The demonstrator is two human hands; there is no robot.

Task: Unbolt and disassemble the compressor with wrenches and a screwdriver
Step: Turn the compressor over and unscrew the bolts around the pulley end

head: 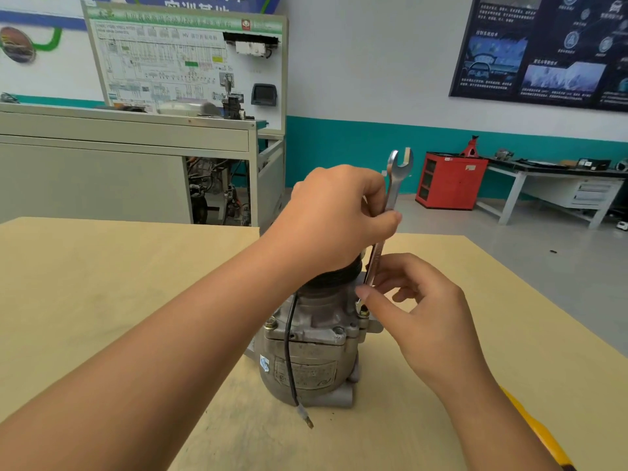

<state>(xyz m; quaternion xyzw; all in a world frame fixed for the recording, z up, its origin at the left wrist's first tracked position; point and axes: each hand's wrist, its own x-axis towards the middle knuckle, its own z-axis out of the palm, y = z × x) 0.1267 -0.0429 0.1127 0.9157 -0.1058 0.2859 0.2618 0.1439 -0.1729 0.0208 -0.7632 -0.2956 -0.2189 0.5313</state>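
Compressor: the grey cast-metal compressor (306, 351), black ribbed pulley uppermost, is being stood upright near the middle of the pale tan wooden table (102, 283).
Wrench: the bright steel open-ended wrench (392, 195) is being held nearly upright just beside the pulley, with its lower end down at the brass-coloured flange bolt (363, 312) on the right side of the housing.
Left hand: the left hand (336, 219) is being arched over the pulley, and the wrench shaft is being pinched about midway up.
Right hand: the right hand (418, 307) is pinching the lower shaft just above the bolt; whether the wrench end is fully seated cannot be told.
Step in hand: by judgement, the wrench is being fitted onto this 1 bolt before it is loosened.
Doing it well: the wrench end should be pushed fully and squarely onto the head, the shaft laid flatter for leverage, and the housing braced by the other hand, since the upright body could tip or the wrench could slip and round the head.
Second bolt: 1 more bolt (270, 322) is being left in the left flange.
Wire: a thin black wire (289, 334) is trailing down the housing onto the table.
Room: a red metal tool cabinet (452, 180) and a white workbench (550, 185) are being kept against the teal-banded wall; a white wiring-diagram training board (183, 59) is standing behind on the left.
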